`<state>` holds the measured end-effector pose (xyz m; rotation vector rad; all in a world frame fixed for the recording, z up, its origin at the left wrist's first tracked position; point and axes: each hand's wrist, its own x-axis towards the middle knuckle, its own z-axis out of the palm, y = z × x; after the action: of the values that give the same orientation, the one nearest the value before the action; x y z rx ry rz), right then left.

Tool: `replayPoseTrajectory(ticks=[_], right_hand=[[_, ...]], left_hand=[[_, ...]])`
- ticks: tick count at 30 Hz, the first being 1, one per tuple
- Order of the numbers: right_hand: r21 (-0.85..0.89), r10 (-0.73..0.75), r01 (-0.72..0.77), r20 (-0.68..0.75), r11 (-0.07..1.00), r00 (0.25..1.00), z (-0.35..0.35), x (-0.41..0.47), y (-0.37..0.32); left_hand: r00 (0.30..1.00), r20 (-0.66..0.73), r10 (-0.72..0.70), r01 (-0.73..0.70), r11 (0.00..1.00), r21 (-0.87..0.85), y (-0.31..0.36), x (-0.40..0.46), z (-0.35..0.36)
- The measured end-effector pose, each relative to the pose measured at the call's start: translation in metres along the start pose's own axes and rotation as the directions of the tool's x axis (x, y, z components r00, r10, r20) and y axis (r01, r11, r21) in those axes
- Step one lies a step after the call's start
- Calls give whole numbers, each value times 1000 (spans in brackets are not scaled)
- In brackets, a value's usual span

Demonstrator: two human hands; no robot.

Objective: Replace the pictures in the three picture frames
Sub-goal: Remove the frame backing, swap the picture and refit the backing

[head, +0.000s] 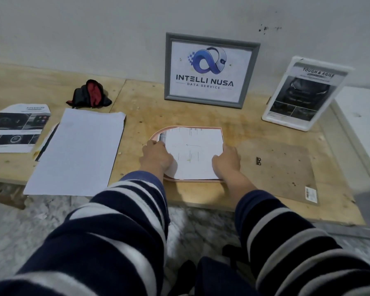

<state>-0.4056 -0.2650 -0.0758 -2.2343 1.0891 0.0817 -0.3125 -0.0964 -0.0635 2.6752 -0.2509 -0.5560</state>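
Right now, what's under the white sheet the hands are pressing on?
A pink frame lies flat beneath the white sheet, its rim showing along the edges. Left hand and right hand rest on the sheet, which hides the frame's middle.

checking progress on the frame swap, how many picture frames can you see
3. A grey frame leans on the wall at the back. A white frame stands to its right. A pink frame lies flat under both hands with paper on it. None seem hidden.

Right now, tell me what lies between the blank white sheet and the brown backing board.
Head view: the pink frame lying flat, a printed sheet on it, with the left hand and right hand on its edges.
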Motion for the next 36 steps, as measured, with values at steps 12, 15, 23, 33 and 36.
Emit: replayPoseTrajectory(ticks=[12, 15, 23, 33, 36], right_hand=[[-78, -86, 86, 4, 993, 996, 6, -6, 3], [-15, -71, 71, -72, 997, 995, -1, -5, 5], [110, 116, -96, -191, 989, 975, -37, -2, 44], [73, 346, -339, -265, 938, 900, -80, -7, 120], [41, 411, -415, -257, 909, 874, -92, -8, 137]], left_hand=[[1000, -25, -9, 11, 996, 84, 0, -6, 7], [999, -51, -1, 6, 996, 89, 6, -6, 7], [984, -19, 175, -174, 983, 50, 56, -11, 25], [910, 94, 404, -412, 906, 97, 139, -34, 74], [888, 170, 427, -453, 876, 166, 158, -38, 88]])
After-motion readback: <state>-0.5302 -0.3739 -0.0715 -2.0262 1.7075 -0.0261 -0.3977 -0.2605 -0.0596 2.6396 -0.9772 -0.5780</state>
